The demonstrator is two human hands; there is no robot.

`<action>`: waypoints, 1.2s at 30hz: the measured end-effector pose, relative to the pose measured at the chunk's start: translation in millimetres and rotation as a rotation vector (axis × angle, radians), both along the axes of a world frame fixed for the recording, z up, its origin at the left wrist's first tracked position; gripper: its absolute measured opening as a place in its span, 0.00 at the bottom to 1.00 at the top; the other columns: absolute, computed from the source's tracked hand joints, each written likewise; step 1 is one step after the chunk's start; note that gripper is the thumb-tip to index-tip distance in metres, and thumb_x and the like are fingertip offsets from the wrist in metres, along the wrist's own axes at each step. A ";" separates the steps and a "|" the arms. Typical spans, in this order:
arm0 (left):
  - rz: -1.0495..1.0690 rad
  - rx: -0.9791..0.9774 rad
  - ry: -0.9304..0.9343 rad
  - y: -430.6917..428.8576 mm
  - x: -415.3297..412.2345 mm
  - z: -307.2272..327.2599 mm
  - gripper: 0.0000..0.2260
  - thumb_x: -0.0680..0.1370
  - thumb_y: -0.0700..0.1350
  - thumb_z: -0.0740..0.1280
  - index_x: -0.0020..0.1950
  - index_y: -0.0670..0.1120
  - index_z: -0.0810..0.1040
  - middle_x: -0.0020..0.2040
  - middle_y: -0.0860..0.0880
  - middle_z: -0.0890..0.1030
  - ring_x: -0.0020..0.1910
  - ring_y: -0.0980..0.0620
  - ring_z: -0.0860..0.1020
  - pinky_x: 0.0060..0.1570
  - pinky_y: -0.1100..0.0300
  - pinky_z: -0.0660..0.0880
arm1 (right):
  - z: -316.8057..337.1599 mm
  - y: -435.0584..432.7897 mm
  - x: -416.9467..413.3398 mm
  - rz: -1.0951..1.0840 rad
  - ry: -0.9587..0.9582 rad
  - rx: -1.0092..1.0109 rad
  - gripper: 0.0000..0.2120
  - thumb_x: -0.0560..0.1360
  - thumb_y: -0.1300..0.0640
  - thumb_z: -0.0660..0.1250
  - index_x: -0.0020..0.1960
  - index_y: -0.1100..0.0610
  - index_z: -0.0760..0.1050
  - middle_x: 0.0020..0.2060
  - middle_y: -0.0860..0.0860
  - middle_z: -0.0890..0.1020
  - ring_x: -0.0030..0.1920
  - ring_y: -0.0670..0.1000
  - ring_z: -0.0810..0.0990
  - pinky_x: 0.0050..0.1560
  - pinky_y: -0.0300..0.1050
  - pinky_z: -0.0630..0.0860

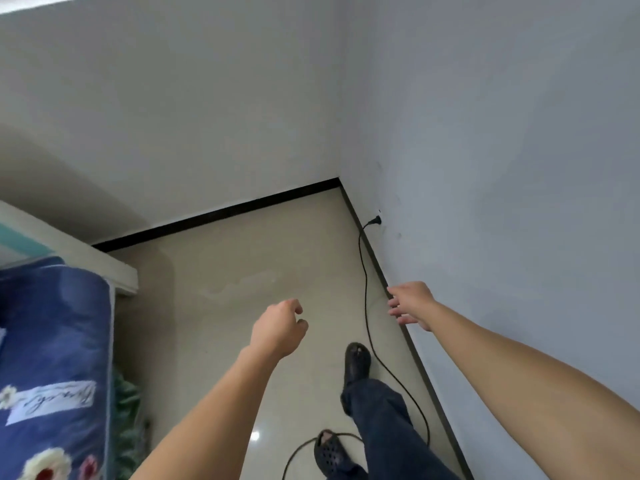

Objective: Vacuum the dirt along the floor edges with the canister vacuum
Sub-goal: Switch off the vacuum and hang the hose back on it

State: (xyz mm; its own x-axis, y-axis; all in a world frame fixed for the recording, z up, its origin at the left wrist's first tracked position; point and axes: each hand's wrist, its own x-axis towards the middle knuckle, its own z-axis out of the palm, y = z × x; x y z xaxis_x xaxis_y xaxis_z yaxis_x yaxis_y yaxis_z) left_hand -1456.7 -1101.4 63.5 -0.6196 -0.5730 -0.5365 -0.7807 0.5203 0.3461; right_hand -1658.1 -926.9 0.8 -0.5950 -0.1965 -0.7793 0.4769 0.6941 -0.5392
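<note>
Beside one cord (364, 306): one left hand (277, 329), one right hand (412, 303).

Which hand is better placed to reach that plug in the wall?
The right, probably. The right hand is open close to the wall that holds the plug, beside the black cord leading up to it. The left hand, loosely curled and empty, is farther out over the floor.

Likely a bedroom: floral quilt (52, 341), bedframe (104, 268).
</note>
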 end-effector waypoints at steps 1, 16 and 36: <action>-0.003 0.004 0.000 -15.6 -15.2 -3.8 0.15 0.75 0.46 0.63 0.62 0.49 0.75 0.52 0.49 0.81 0.52 0.47 0.78 0.47 0.57 0.74 | -7.3 -14.9 -14.9 -0.023 -0.006 0.005 0.13 0.80 0.54 0.65 0.58 0.62 0.75 0.42 0.57 0.81 0.37 0.54 0.81 0.34 0.45 0.77; -0.046 0.102 -0.082 -206.6 -213.1 -166.0 0.13 0.76 0.46 0.62 0.60 0.50 0.75 0.50 0.49 0.82 0.49 0.46 0.78 0.47 0.55 0.75 | -193.0 -205.7 -208.3 -0.287 -0.126 0.117 0.08 0.79 0.57 0.64 0.49 0.62 0.76 0.45 0.59 0.82 0.36 0.53 0.81 0.31 0.43 0.75; -0.408 0.194 -0.246 -371.5 -261.5 -375.6 0.09 0.76 0.44 0.65 0.55 0.50 0.77 0.41 0.53 0.79 0.43 0.49 0.79 0.44 0.57 0.75 | -398.8 -269.6 -295.3 -1.316 -0.032 -0.131 0.10 0.83 0.54 0.62 0.47 0.60 0.73 0.34 0.53 0.77 0.31 0.49 0.78 0.30 0.39 0.81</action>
